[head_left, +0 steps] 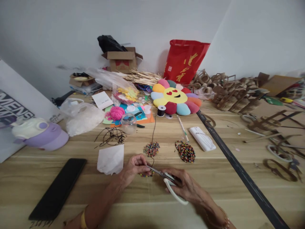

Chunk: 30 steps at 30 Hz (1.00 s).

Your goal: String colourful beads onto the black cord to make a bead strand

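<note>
My right hand point(184, 186) grips a pair of scissors point(164, 175) by its white handles, with the blades pointing left. The blade tips reach the fingertips of my left hand point(135, 167), which pinches a short string of colourful beads point(146, 175) at its dark cord. From there the black cord point(154, 127) runs up past a pile of loose beads point(152, 149) to a black spool point(161, 110). A coiled bead strand point(186, 151) lies to the right of the pile. Whether the blades touch the cord cannot be made out.
Crumpled white paper point(110, 159), cut black cords point(111, 136) and a black phone-like slab point(58, 189) lie on the left. A clear jar point(129, 123), a flower cushion point(176, 97) and a white folded packet point(202, 138) stand farther back. A dark strip point(238, 165) crosses the table's right side.
</note>
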### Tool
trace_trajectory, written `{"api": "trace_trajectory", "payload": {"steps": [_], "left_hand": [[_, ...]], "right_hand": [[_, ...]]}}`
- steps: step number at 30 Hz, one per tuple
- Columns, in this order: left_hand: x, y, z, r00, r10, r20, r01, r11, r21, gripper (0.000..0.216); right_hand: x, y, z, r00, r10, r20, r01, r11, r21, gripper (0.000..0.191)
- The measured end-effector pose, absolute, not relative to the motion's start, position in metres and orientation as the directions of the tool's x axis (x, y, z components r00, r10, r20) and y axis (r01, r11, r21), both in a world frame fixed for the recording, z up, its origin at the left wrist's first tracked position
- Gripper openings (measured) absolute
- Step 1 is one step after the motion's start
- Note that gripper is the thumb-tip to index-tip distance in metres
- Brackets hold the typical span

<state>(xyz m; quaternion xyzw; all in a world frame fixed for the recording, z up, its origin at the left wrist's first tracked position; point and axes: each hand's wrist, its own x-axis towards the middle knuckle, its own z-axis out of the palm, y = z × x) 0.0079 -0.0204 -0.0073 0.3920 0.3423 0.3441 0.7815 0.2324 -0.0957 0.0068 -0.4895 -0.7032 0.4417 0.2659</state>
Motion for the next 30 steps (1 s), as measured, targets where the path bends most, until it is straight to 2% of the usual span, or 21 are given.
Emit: {"api": "trace_trajectory", "payload": {"steps": [9, 15, 20, 25, 30], "left_hand": [[0.007, -0.021, -0.008, 0.542, 0.803, -0.249, -0.275, 0.449, 0.850, 0.035], [0.007, -0.020, -0.011, 0.542, 0.805, -0.242, -0.285, 0.446, 0.848, 0.037], [0.007, -0.020, -0.011, 0.550, 0.801, -0.237, -0.303, 0.456, 0.837, 0.036], [0.007, -0.020, -0.015, 0.535, 0.809, -0.244, -0.309, 0.456, 0.834, 0.038], [0.008, -0.021, -0.015, 0.535, 0.809, -0.244, -0.323, 0.463, 0.826, 0.039]], "right_hand": [[0.230, -0.095, 0.020, -0.440, 0.895, -0.073, 0.465, 0.158, -0.871, 0.030], [0.227, -0.094, 0.028, -0.480, 0.877, -0.033, 0.436, 0.206, -0.876, 0.027], [0.228, -0.095, 0.026, -0.485, 0.875, 0.002, 0.410, 0.230, -0.883, 0.033], [0.228, -0.096, 0.024, -0.474, 0.880, -0.016, 0.428, 0.215, -0.878, 0.029], [0.228, -0.096, 0.016, -0.468, 0.884, -0.003, 0.433, 0.226, -0.872, 0.036]]}}
